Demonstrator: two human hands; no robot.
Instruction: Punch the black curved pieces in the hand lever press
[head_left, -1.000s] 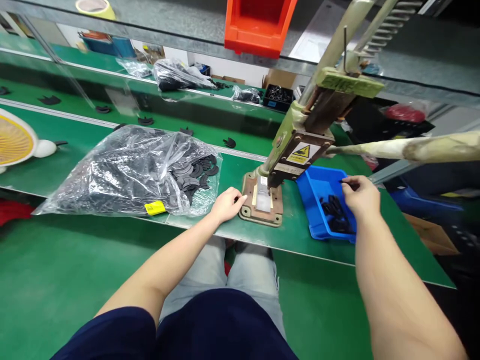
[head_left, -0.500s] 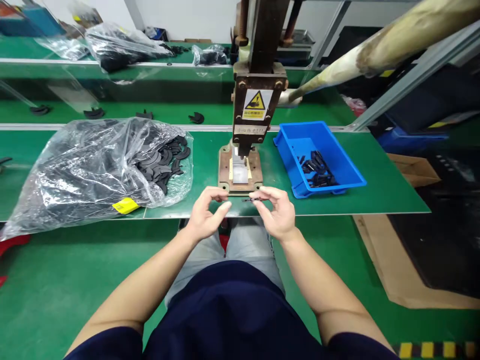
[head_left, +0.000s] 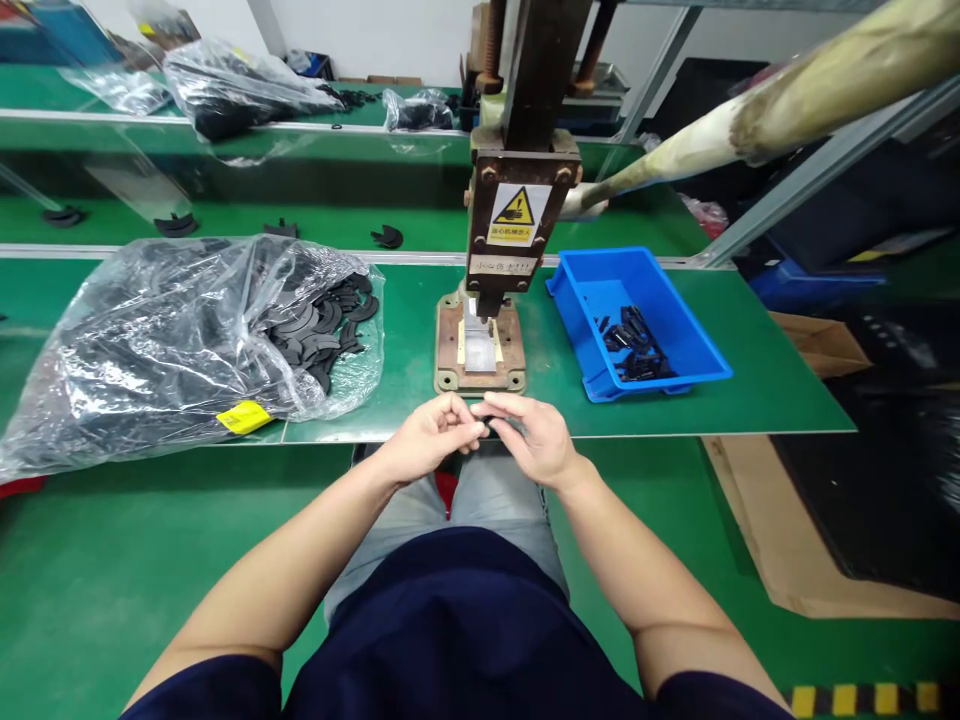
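Note:
Just in front of the press, at the table's front edge, my two hands meet at the fingertips. Between them is a small black part (head_left: 486, 424), mostly covered by the fingers, so its exact kind cannot be made out. My left hand (head_left: 433, 436) pinches its left end with thumb and fingers. From the other side, my right hand (head_left: 541, 436) grips it the same way. Beyond the hands stands the press (head_left: 517, 215), its ram above a pale metal block (head_left: 480, 352) on the brown base plate (head_left: 448, 350).
To the left lies a large clear plastic bag (head_left: 142, 340) spilling curved black pieces (head_left: 322, 325). A blue bin (head_left: 686, 335) with small black parts (head_left: 634, 345) sits on the right. Several black pieces (head_left: 387, 236) rest on the strip behind. A thick pale pipe (head_left: 810, 110) slants overhead at right.
My left hand has closed in from an open pose and moved right to the black part. My right hand, holding the part, has shifted slightly left and nearer to me.

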